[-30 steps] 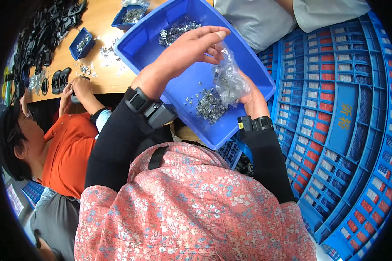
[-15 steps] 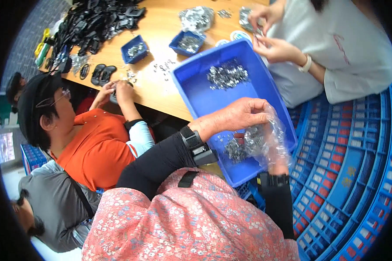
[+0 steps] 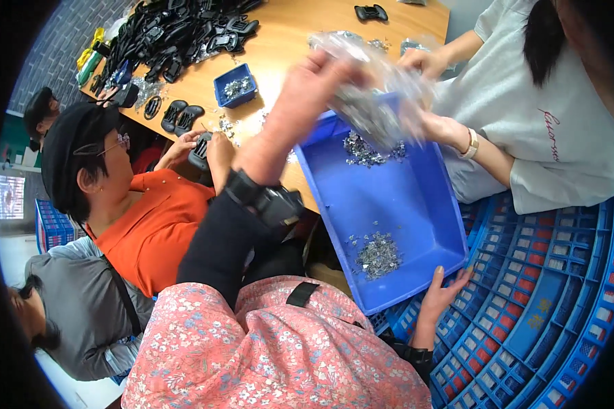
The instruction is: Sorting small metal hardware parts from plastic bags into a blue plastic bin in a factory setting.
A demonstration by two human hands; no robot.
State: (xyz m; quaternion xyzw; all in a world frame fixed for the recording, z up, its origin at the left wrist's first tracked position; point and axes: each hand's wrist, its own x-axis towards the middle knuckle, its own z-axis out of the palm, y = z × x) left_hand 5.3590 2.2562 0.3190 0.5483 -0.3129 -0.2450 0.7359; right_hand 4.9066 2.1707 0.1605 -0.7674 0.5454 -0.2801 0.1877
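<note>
My left hand [image 3: 307, 92] is raised over the far end of the blue bin [image 3: 341, 225], closed on a clear plastic bag [image 3: 372, 112] with small metal pieces in it. Motion smears both the hand and the bag. Below the bag, a pile of small metal parts [image 3: 372, 151] lies at the bin's far end. A second, looser pile [image 3: 380, 257] sits at its near end. My right hand [image 3: 443, 296] is by the bin's near right corner, fingers spread and holding nothing; whether it touches the wall I cannot tell.
A co-worker's hands [image 3: 423, 65] are close to the bag at far right. Another person in orange [image 3: 160, 211] handles a black part [image 3: 199, 151] at left. The wooden table [image 3: 280, 34] bears a small blue tray [image 3: 237, 87] and heaped black parts [image 3: 164, 41]. Blue crates [image 3: 518, 300] stand at right.
My left hand has swung the bag up and away from the near end of the bin. My right hand has let go of the bag and dropped to the bin's near right corner.
</note>
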